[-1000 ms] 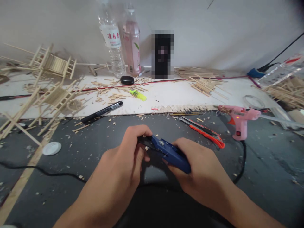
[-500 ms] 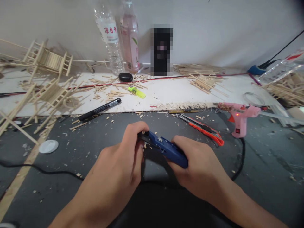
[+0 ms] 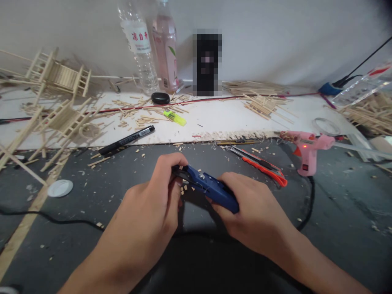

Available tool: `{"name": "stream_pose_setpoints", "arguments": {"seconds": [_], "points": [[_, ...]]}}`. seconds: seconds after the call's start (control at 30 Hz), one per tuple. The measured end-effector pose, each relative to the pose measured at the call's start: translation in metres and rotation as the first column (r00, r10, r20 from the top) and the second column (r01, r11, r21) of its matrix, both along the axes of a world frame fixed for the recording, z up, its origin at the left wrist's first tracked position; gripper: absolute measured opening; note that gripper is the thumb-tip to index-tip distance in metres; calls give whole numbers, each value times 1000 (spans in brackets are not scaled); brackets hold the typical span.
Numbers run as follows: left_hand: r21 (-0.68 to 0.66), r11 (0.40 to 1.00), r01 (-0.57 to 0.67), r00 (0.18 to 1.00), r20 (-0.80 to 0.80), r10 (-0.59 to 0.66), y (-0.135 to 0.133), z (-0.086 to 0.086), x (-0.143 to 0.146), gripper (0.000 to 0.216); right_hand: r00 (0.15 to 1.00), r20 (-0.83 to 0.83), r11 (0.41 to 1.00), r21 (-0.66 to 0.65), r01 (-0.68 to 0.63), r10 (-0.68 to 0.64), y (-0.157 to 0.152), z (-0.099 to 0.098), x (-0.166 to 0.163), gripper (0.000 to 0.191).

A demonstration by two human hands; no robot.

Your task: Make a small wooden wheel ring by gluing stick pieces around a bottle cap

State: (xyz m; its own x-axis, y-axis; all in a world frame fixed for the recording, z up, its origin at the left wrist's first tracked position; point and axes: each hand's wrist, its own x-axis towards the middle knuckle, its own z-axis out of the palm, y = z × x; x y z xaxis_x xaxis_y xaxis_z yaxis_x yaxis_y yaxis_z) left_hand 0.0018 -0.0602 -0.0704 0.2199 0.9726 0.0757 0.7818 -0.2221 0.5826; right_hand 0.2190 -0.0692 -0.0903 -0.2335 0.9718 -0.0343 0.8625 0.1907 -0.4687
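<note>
My right hand [image 3: 251, 208] is wrapped round the handles of blue cutting pliers [image 3: 211, 190], whose black jaws point left. My left hand [image 3: 153, 204] is pinched closed right at those jaws, fingers curled over something too small to make out. Tiny wood chips [image 3: 185, 188] lie on the dark mat just below the jaws. Both hands hover low over the dark grey mat [image 3: 92, 204] in the middle foreground.
An orange utility knife [image 3: 263, 165] and a pink glue gun [image 3: 306, 149] lie to the right, a black marker [image 3: 127, 140] to the left. Beyond, a white board [image 3: 220, 120] holds wood sticks, stick-built frames [image 3: 58, 81], two bottles [image 3: 153, 45], a yellow lighter [image 3: 175, 117]. A white lid [image 3: 60, 188] lies left.
The hands and pliers hold the same grip and have shifted slightly up and left in the picture. More small wood chips now lie under the jaws.
</note>
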Motion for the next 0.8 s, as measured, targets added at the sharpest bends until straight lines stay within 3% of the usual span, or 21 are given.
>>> {"name": "stream_pose_setpoints", "arguments": {"seconds": [0.2, 0.67, 0.8], "points": [[-13, 1000, -8, 1000, -4, 8, 0, 1, 0, 24, 999, -38, 999, 27, -24, 25, -1, -1, -1, 15], [-26, 1000, 15, 1000, -23, -16, -2, -2, 2, 20, 994, 98, 994, -93, 56, -47, 7, -2, -6, 19], [-5, 1000, 26, 999, -33, -26, -1, 2, 1, 19, 991, 117, 995, -70, 66, -58, 6, -4, -7, 22]]}}
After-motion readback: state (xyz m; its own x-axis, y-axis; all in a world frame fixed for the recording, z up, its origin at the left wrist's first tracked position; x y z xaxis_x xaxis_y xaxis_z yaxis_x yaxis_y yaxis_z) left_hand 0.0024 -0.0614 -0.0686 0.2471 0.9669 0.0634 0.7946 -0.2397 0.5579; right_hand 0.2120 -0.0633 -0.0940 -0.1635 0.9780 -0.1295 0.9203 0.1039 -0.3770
